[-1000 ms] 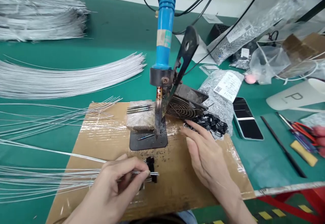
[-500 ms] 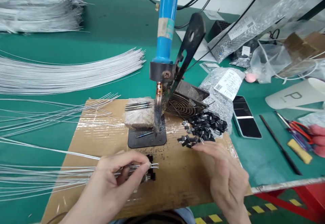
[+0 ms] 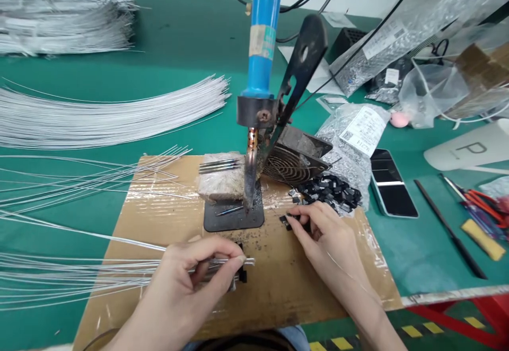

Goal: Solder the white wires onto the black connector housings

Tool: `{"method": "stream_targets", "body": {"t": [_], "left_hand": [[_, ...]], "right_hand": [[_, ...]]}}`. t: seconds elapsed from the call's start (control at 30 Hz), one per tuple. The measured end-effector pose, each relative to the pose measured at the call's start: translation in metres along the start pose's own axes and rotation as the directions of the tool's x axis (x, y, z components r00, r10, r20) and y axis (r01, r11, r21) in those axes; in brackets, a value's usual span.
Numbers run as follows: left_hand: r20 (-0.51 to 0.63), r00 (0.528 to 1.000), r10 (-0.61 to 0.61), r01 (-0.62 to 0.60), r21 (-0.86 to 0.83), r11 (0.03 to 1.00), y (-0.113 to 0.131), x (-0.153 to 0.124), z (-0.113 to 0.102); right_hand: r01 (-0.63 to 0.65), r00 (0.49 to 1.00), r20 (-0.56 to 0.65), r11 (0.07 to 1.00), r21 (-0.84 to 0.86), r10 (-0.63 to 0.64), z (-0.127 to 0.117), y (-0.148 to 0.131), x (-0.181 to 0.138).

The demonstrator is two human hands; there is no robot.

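My left hand [image 3: 199, 282] is closed in a pinch on thin white wires [image 3: 249, 261], whose bare ends stick out past the thumb. Just beyond its fingertips lie small black connectors [image 3: 242, 275] on wire ends, partly hidden by the fingers. My right hand [image 3: 324, 234] has thumb and forefinger pinched on a small black connector [image 3: 284, 220] at the near edge of a loose pile [image 3: 334, 192] of such pieces. The fingertips cover most of it. Between and above both hands, a blue soldering iron [image 3: 260, 59] points downward in a black clamp.
Cardboard [image 3: 270, 298] covers the work area. Under the iron tip are a black base plate [image 3: 234, 222] and a wrapped block [image 3: 218, 181] bearing metal rods. A fan [image 3: 294, 160] stands behind. White wire bundles [image 3: 119, 120] lie left; a phone [image 3: 393, 186] and tools [image 3: 449, 229] lie right.
My right hand has turned and its fingers have closed in a pinch at the pile's near edge. My left hand keeps its hold on the wires. The view has shifted slightly.
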State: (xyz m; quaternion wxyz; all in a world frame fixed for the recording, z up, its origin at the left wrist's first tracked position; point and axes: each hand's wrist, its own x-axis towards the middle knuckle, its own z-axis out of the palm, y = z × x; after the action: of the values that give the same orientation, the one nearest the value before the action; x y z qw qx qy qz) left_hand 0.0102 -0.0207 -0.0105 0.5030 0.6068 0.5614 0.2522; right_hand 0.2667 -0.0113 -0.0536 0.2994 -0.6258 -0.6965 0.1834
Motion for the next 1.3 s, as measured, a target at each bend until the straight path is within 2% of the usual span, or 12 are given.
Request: {"method": "stream_targets", "body": {"t": [0.17,0.4,0.63,0.83,1.0,1.13,1.3], "left_hand": [[-0.036,0.999,0.019,-0.018,0.013,1.0,-0.001,0.001,0.0],[-0.022,0.999,0.044,-0.043,0.033,0.999,-0.004,0.0,0.001],[-0.039,0.995,0.092,-0.09,0.064,0.994,0.0,0.002,0.001],[-0.034,0.995,0.09,-0.088,0.051,0.995,0.003,0.0,0.001],[-0.029,0.998,0.05,-0.049,0.031,0.998,0.004,0.001,0.005],[-0.095,0.995,0.03,-0.03,-0.001,1.0,0.004,0.003,0.006],[-0.111,0.993,0.047,-0.046,0.008,0.999,0.003,0.003,0.003]], "right_hand": [[0.004,1.0,0.004,1.0,0.001,-0.004,-0.002,-0.004,0.001],[0.045,0.999,0.02,0.999,-0.011,-0.045,0.004,-0.005,0.0],[-0.046,0.999,-0.025,0.999,0.011,0.046,0.003,-0.009,-0.003],[-0.172,0.982,-0.052,0.97,0.174,0.183,-0.005,-0.021,-0.012],[-0.279,0.951,-0.034,0.898,0.34,0.309,-0.003,-0.04,-0.021],[-0.406,0.894,0.06,0.745,0.529,0.444,0.003,-0.056,-0.024],[-0.463,0.858,0.133,0.633,0.621,0.497,0.006,-0.068,-0.023]]}}
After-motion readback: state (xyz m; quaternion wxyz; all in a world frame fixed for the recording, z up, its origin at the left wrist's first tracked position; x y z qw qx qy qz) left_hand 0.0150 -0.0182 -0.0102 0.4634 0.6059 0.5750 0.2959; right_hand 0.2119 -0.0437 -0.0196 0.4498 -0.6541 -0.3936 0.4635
